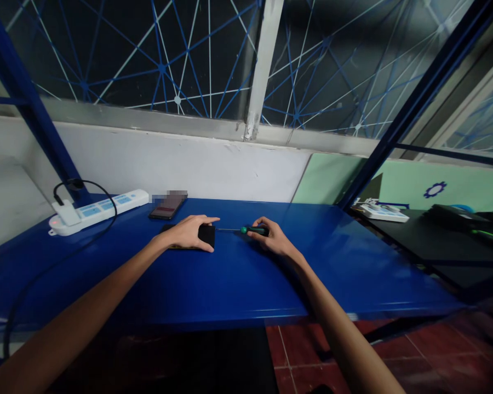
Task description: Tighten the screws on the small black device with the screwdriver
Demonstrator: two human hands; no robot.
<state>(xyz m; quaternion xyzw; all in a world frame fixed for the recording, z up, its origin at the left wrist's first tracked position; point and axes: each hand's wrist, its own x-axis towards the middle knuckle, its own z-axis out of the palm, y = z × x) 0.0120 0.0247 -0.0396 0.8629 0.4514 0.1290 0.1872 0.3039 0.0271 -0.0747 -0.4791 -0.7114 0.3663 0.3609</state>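
Observation:
My left hand lies over a black flat rectangular object on the blue table, with the thumb at its near edge and the fingers at its far edge. Most of that object's left part is covered by the hand, and its exact kind cannot be made out. To the right, my right hand is closed round the green and black handle of a screwdriver. The screwdriver lies level just above or on the table, and its thin shaft points left. Its tip is close to the object's right edge; whether they touch, I cannot tell.
On the blue table, a phone lies behind my left hand. A white power strip with a plugged-in black cable stands at the left. Blue frame posts rise on both sides. A dark table holds several items at the right.

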